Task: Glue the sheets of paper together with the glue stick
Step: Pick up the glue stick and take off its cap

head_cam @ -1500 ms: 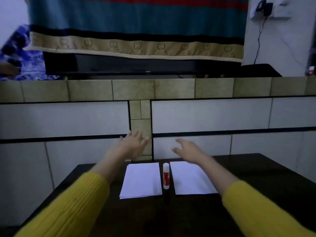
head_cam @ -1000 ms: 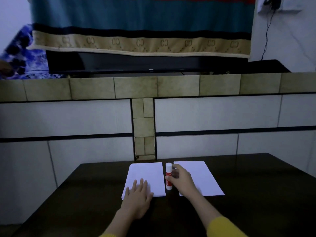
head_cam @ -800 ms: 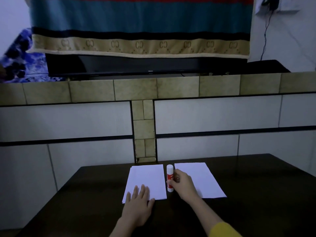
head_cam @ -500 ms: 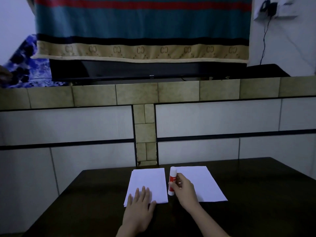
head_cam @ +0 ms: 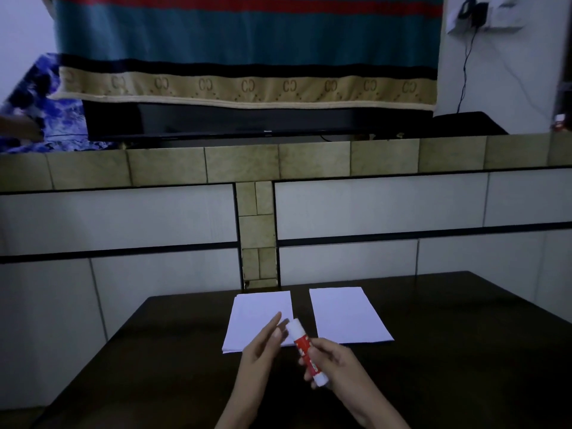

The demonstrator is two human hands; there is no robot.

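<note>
The right hand (head_cam: 332, 360) has its fingers curled round the lower half of the white glue stick with the red label (head_cam: 306, 351), and holds it tilted above the dark wooden tabletop (head_cam: 448, 366), cap end up and leaning to the left. The print on the label is too small to read. The stick's base is tucked in against the palm. The left hand (head_cam: 263, 345) is right beside it, fingers straight and loosely together, tips close to the white cap; whether they touch the cap is hard to say in this dim light. It grips nothing.

Two white rectangular sheets of paper lie flat beyond the hands, apart from each other with a strip of dark wood between. The left sheet of paper (head_cam: 257, 314) is partly covered at its near right corner by the left hand's fingers. The right sheet of paper (head_cam: 346, 317) lies in full view.

Both forearms run out of the bottom edge. Beyond the tabletop stands a tiled ledge (head_cam: 241, 162), and on it a black television (head_cam: 247, 122), its screen mostly hidden under a striped teal and beige cloth (head_cam: 247, 41).
</note>
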